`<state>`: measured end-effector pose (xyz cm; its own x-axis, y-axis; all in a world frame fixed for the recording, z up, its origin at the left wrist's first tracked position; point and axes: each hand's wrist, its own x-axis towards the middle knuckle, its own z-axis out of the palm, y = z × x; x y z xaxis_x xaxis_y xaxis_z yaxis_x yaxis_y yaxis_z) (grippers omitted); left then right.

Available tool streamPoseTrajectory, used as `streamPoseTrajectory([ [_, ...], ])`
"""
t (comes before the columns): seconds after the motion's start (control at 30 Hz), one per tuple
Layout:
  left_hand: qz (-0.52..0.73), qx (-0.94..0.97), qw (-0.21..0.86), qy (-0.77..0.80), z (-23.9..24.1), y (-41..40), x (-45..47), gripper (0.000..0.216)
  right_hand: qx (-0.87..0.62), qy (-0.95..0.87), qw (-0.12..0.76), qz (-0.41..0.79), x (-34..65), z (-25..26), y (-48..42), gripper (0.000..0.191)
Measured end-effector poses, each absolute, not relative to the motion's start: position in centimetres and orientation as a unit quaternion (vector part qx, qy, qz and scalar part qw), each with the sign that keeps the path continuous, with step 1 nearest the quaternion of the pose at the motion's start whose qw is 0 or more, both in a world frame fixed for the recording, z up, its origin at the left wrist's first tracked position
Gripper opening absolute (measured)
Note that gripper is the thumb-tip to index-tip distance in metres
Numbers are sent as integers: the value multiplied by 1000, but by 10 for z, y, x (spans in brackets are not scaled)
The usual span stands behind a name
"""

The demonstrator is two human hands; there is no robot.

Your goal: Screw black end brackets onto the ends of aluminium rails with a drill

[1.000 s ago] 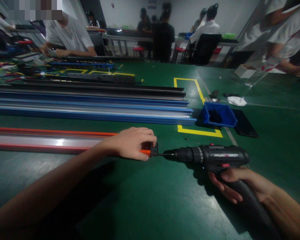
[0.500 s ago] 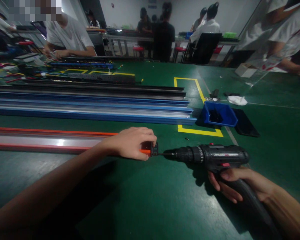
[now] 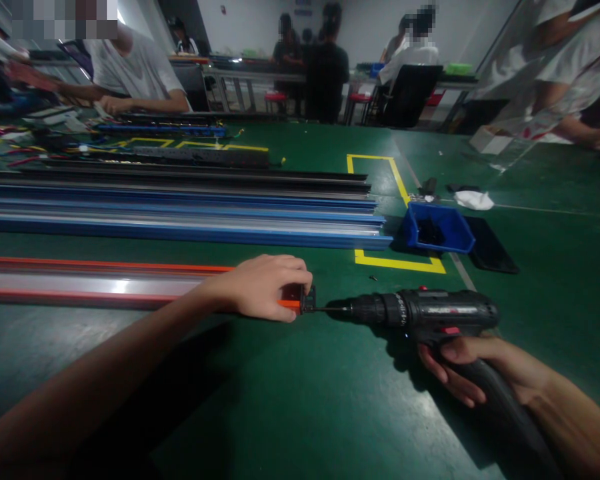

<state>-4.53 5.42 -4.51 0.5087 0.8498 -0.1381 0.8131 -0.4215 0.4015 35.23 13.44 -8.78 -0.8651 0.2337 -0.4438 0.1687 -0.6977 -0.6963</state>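
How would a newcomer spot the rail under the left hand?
Start at the green table and look left. The rail lies nearest the viewer, under the left hand. Orange-edged, it stands apart from the blue rails and black rails beyond.

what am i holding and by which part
Your right hand grips the power drill by its handle; your left hand grips the red-edged rail around its end, at the black end piece.

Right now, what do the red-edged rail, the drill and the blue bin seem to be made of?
Red-edged rail: probably metal, as its pale inner face throws a bright, smooth sheen; whether the red is paint or anodising is unclear.
Drill: likely hard plastic, dull black with soft highlights; its thin bit looks like steel.
Blue bin: apparently moulded plastic, evenly coloured and thin-walled.
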Motion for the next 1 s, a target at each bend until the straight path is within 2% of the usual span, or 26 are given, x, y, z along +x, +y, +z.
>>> streamPoseTrajectory([
  [0.73, 44, 841, 217, 494, -46, 55, -45, 28, -273, -392, 11, 879, 357, -91, 135, 24],
  [1.0, 50, 838, 223, 495, -45, 54, -45, 26, -253, -414, -5, 875, 354, -90, 134, 34],
])
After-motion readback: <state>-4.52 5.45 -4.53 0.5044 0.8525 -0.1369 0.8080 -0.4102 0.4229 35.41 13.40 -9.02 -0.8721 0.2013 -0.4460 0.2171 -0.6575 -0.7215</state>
